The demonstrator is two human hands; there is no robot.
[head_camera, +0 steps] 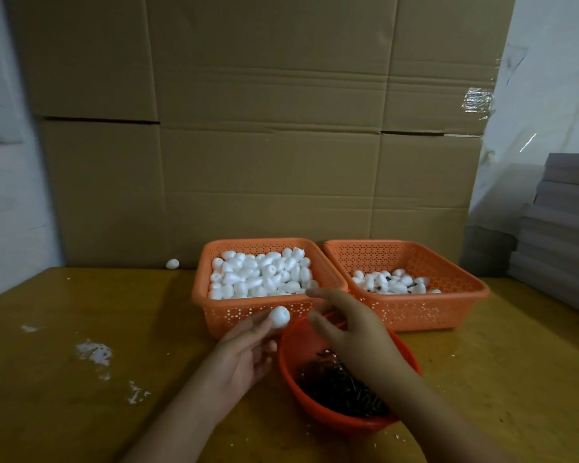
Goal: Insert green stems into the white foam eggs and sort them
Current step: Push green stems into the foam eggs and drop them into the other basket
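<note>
Nearest the camera, one round red bowl [318, 407] sat on the yellow-brown table [81, 379], holding a dark heap of stems [340, 389] too many and too tangled to count. Two bare hands worked over it. The left hand [244, 354] pinched a single white foam egg [279, 317] at its fingertips, just above the bowl's far-left rim. The right hand [351, 332] hovered over the bowl with fingers spread and loosely bent; it was blurred, and whether it held a stem could not be told. On the table to the left lay several patches of white foam crumbs [94, 352].

Just beyond the bowl stood two orange perforated baskets, side by side and touching. The left basket [234, 314] was filled with dozens of plain white eggs [261, 275]. The right basket [448, 310] held a smaller layer, perhaps fifteen to twenty eggs with dark stems [393, 284] showing among them.

Farther back, one stray egg [172, 264] rested at the table's far edge against a wall of cardboard boxes [264, 128]. At far right rose one stack of grey sheets [562, 228].
</note>
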